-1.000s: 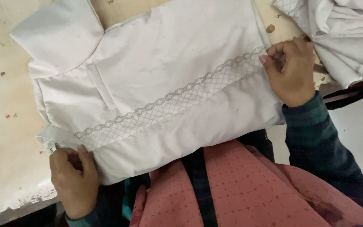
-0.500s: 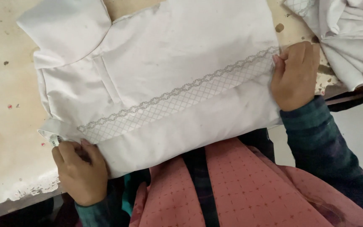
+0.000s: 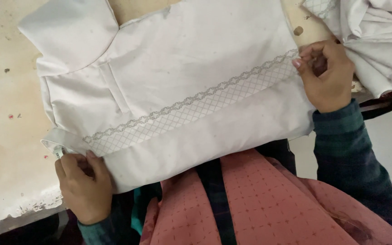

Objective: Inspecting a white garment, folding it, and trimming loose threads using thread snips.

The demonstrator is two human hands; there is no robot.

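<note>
Stained cream table (image 3: 5,109) under white garment (image 3: 182,81)

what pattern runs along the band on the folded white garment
A grey diamond lattice band with a scalloped upper edge, across the folded white garment; head view.

White garment (image 3: 182,81) with grey lattice band (image 3: 191,109); pink grid-patterned cloth (image 3: 273,204).

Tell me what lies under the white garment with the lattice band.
The white garment lies on a stained cream table, bare at its left and top. Its lower edge hangs over the person's pink clothing. The left hand and right hand pinch its ends. The table beneath is covered.
</note>
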